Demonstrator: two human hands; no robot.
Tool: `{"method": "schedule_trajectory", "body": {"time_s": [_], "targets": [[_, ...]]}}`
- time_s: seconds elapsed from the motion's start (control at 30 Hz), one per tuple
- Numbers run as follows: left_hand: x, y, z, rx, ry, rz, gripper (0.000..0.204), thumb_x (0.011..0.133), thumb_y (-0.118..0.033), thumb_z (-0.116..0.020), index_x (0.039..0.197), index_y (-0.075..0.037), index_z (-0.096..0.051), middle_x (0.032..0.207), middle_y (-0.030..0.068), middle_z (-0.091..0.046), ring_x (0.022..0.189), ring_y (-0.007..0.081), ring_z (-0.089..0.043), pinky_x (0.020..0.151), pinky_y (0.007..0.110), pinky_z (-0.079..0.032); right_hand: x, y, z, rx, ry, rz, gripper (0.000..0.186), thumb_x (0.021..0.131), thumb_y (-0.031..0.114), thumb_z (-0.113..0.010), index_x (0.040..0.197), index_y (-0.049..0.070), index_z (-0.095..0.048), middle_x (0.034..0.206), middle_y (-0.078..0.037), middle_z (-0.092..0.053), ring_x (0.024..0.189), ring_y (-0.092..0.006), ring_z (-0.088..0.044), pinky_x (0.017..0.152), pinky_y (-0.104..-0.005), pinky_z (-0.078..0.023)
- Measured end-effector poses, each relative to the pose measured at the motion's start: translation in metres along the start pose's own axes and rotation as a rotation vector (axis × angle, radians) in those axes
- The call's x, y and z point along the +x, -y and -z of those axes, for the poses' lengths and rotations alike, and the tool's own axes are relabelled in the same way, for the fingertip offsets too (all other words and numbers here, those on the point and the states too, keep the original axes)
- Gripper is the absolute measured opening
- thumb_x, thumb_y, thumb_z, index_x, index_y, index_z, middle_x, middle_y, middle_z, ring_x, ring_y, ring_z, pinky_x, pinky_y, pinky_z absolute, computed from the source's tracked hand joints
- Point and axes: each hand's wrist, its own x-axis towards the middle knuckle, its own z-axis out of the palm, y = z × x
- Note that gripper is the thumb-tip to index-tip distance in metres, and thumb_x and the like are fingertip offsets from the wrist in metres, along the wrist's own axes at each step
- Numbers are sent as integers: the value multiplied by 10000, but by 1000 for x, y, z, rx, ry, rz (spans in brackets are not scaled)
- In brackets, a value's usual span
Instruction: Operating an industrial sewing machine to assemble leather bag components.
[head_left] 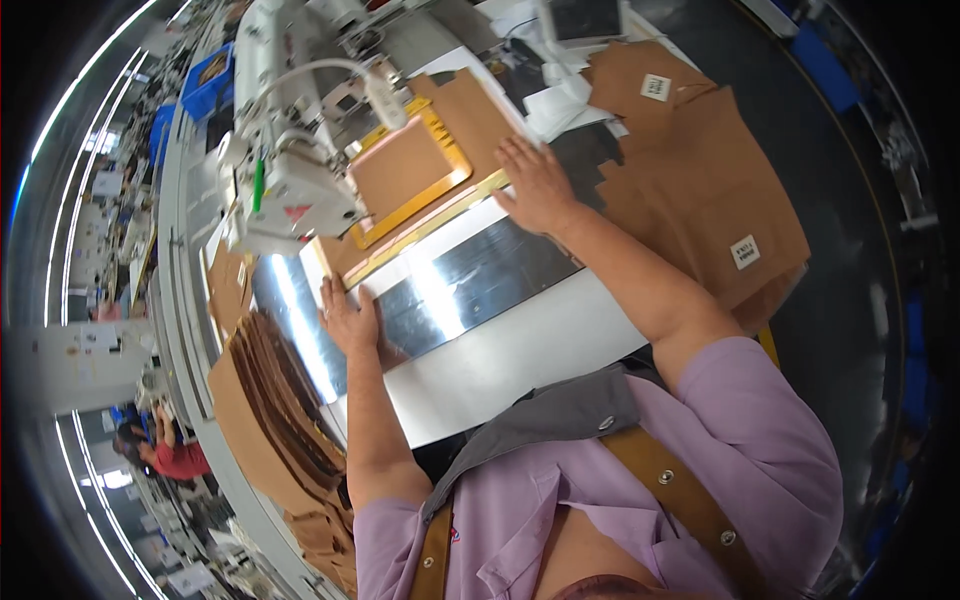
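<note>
A tan leather piece (400,165) lies on a flat template (319,268) under a white industrial sewing machine (285,190), with a yellow frame (440,170) on it by the needle head. My left hand (348,318) rests with fingers apart at the template's lower left edge, over the shiny metal plate (450,290). My right hand (533,188) lies open at the template's right side, fingertips on the brown piece and its light border. Neither hand visibly grips anything.
Stacked brown pieces (280,410) lie left, more labelled pieces (700,190) right. White papers (555,110) and a screen (570,20) are at the back, a blue bin (205,85) at back left. A co-worker in red (180,455) sits far left.
</note>
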Motion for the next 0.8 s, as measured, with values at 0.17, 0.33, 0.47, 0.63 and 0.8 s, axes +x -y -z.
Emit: {"method": "schedule_trajectory", "body": {"time_s": [0.17, 0.33, 0.47, 0.63, 0.8], "targets": [[7, -3, -3, -17, -20, -37, 663, 951, -425, -579, 1518, -95, -484, 1599, 141, -432, 1496, 298, -369, 1222, 556, -222, 1, -6, 3, -14, -48, -11, 665, 1008, 453, -526, 1501, 15, -444, 1602, -150, -392, 1525, -285, -286, 1260, -525, -161], [4, -10, 4, -49, -2, -16, 650, 956, -402, -583, 1506, -66, -493, 1590, 156, -441, 1480, 317, -393, 1219, 544, -237, -2, -11, 5, 73, -139, 73, 581, 1004, 403, -563, 1453, 38, -508, 1582, -124, -416, 1492, -266, -329, 1258, -520, -176], [3, -1, -2, -46, -36, -25, 630, 953, -361, -603, 1469, -9, -519, 1541, 193, -492, 1432, 347, -452, 1198, 525, -281, 3, -32, 20, 242, -371, 22, 357, 936, 236, -669, 1271, 113, -641, 1390, -68, -557, 1344, -238, -477, 1159, -497, -303], [4, 3, -1, -106, -78, -74, 605, 953, -321, -611, 1436, 34, -529, 1506, 234, -512, 1393, 390, -484, 1168, 521, -327, 12, -111, 63, -224, -451, -329, 268, 838, 80, -652, 1102, 118, -673, 1094, -72, -621, 1074, -265, -580, 949, -445, -406], [7, 1, 0, -122, -68, -94, 598, 961, -306, -605, 1444, 36, -516, 1503, 239, -512, 1386, 396, -486, 1168, 522, -326, 3, -159, 74, -292, -340, -330, 114, 846, 176, -710, 953, 134, -711, 974, -31, -660, 992, -228, -649, 884, -420, -440]]}}
